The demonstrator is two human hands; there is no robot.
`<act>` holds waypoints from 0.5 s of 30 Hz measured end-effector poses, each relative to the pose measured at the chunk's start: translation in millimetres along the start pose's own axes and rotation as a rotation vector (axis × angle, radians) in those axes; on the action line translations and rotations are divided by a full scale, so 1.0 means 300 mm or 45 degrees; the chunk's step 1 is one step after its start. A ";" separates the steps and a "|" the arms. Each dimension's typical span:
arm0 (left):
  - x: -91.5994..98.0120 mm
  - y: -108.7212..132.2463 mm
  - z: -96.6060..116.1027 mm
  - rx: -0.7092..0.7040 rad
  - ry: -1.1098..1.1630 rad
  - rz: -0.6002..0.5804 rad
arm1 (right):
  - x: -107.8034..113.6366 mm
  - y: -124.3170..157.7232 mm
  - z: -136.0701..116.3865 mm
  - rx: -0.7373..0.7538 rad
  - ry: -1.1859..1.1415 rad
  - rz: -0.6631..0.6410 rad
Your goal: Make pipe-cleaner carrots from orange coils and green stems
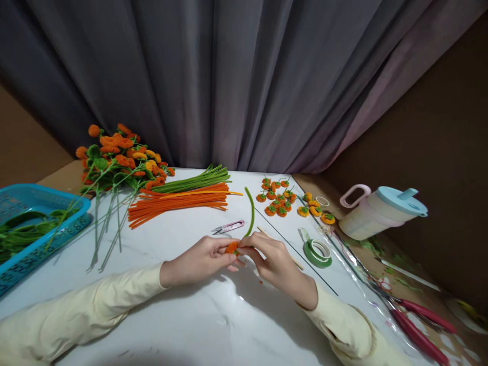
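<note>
My left hand (200, 262) and my right hand (272, 262) meet low in the middle of the white table (183, 315). Both pinch a small orange fuzzy piece (232, 247) between their fingertips. A green pipe cleaner (251, 213) rises from that piece and curves away toward the back. Small pink snips (229, 226) lie just beyond my left fingers. A thin wooden stick (263, 232) pokes out behind my right hand.
Orange and green pipe cleaners (179, 198) lie bundled behind, beside a bunch of orange fuzzy flowers (118, 157). A blue basket (41, 223) is at left. Several small orange pumpkins (282, 201), green tape rolls (317, 251), a lidded jug (381, 211) and red-handled pliers (415, 325) are at right.
</note>
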State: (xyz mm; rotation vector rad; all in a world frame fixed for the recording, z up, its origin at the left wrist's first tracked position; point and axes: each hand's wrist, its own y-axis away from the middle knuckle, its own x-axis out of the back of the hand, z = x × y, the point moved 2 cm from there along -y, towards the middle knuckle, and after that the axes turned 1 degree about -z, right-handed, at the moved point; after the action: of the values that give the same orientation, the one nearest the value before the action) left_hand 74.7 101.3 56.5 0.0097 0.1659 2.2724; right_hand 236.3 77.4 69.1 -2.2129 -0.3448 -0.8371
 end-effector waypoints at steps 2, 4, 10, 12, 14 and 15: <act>0.002 0.002 -0.003 -0.015 -0.010 0.005 | -0.001 0.001 0.000 0.013 0.028 -0.003; 0.005 0.002 -0.006 -0.030 -0.028 0.022 | -0.004 0.001 0.000 0.031 0.068 -0.004; 0.012 0.003 -0.017 -0.056 -0.175 0.084 | -0.005 -0.002 -0.001 0.073 0.085 0.017; 0.015 0.005 -0.023 -0.086 -0.371 0.122 | -0.006 -0.001 -0.004 0.071 0.086 0.018; 0.019 0.006 -0.028 -0.147 -0.606 0.177 | -0.009 0.001 -0.008 0.054 0.091 0.028; 0.021 0.007 -0.029 -0.181 -0.703 0.211 | -0.011 0.002 -0.012 0.042 0.094 0.030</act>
State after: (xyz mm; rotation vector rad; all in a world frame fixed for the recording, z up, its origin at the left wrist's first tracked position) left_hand 68.5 103.8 47.8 0.5876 -0.2966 2.3485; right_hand 232.5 74.4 68.4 -2.1453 -0.2944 -0.8915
